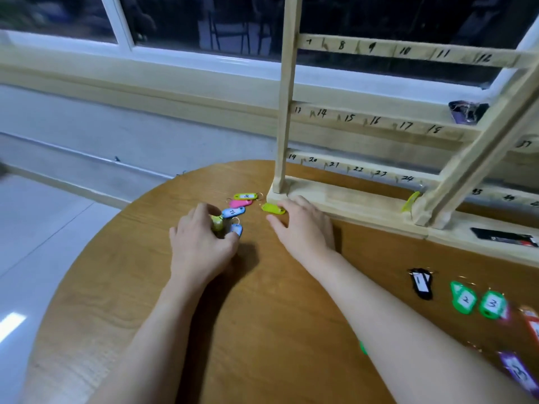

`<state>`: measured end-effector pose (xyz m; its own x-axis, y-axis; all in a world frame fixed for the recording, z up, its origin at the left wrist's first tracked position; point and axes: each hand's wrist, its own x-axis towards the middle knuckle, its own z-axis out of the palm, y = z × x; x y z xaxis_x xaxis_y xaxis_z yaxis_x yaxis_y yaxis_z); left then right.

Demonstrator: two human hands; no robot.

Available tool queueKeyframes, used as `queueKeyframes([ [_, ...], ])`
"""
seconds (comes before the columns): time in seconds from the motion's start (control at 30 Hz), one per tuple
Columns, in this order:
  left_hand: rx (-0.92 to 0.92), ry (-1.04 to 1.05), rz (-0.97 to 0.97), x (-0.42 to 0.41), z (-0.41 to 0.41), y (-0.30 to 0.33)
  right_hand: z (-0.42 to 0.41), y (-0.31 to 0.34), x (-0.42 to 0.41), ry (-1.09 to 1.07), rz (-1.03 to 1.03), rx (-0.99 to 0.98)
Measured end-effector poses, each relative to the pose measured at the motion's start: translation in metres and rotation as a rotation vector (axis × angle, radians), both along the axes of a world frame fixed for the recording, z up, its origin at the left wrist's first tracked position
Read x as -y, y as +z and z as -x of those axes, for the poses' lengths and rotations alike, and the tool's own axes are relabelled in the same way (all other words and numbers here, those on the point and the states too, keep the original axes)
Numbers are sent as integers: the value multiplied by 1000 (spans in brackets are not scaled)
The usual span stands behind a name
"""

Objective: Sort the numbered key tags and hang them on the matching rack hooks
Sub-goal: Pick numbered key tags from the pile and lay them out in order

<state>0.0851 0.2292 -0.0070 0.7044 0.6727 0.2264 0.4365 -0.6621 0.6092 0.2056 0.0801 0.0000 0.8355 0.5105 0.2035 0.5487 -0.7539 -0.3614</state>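
Observation:
A wooden rack (pixel 287 91) with hand-numbered rails and small hooks stands on the round wooden table (pixel 122 287). Near its left foot lies a small pile of key tags: a yellow-green one (pixel 246 196), a pink one (pixel 240 203) and a blue one (pixel 233 212). My left hand (pixel 201 240) curls its fingers round a yellow tag (pixel 217 223), beside another blue tag (pixel 236 229). My right hand (pixel 303 223) lies flat, fingertips touching a yellow-green tag (pixel 272 208) by the rack base. Tags numbered 1 (pixel 421 282), 2 (pixel 464 298) and 3 (pixel 493 304) lie in a row at the right.
More tags, red (pixel 532 323) and purple (pixel 516 371), lie at the table's right edge. A yellow-green tag (pixel 410 201) leans by the rack's inner post. A black object (pixel 504 237) rests on the rack base. A window and sill run behind; tiled floor lies left.

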Motion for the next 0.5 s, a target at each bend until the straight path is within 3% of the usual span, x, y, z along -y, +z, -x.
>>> queueKeyframes([
  [0.23,-36,-146,-10,-7,0,1,-3,-6,-2,-32,-84,80],
  [0.5,10,-153,9,-11,-3,-1,-1,-6,-2,-58,-75,75],
])
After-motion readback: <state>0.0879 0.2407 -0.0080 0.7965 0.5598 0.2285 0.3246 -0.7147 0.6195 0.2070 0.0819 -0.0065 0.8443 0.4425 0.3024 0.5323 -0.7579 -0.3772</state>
